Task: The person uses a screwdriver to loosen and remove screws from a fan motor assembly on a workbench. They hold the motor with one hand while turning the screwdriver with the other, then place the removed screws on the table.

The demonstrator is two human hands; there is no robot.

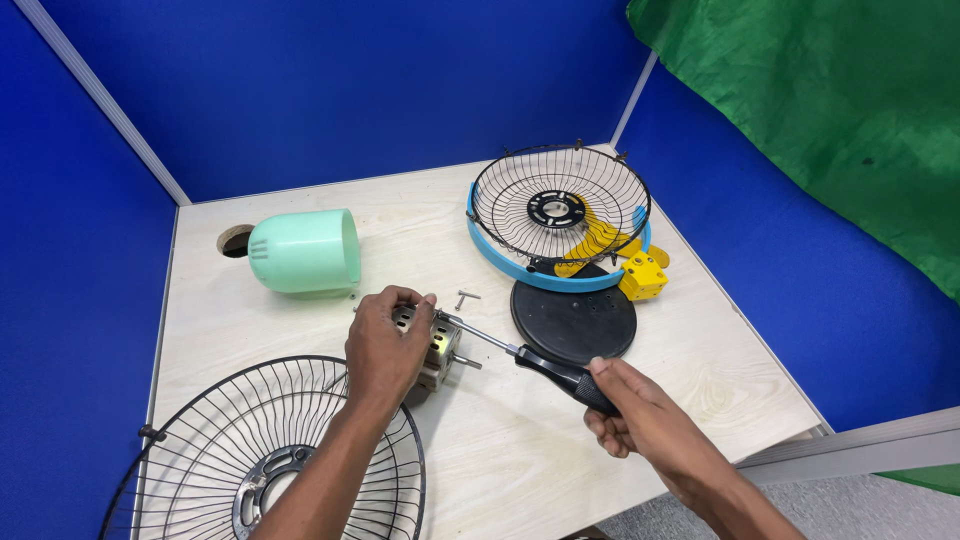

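My left hand (pixel 385 350) grips a small metal fan motor (pixel 438 352) on the wooden table (pixel 500 470), covering most of it. My right hand (pixel 640 415) holds a black-handled screwdriver (pixel 555 372) whose steel shaft runs up-left, its tip meeting the top of the motor by my left fingertips. Two small screws (pixel 466 297) lie just beyond the motor.
A mint-green motor cover (pixel 305 252) lies on its side at the back left beside a round hole (pixel 234 240). A wire fan guard (pixel 250 460) lies at the front left. At the back right sit another guard with a blue rim (pixel 557 215), yellow blades (pixel 640 272) and a black round base (pixel 574 322).
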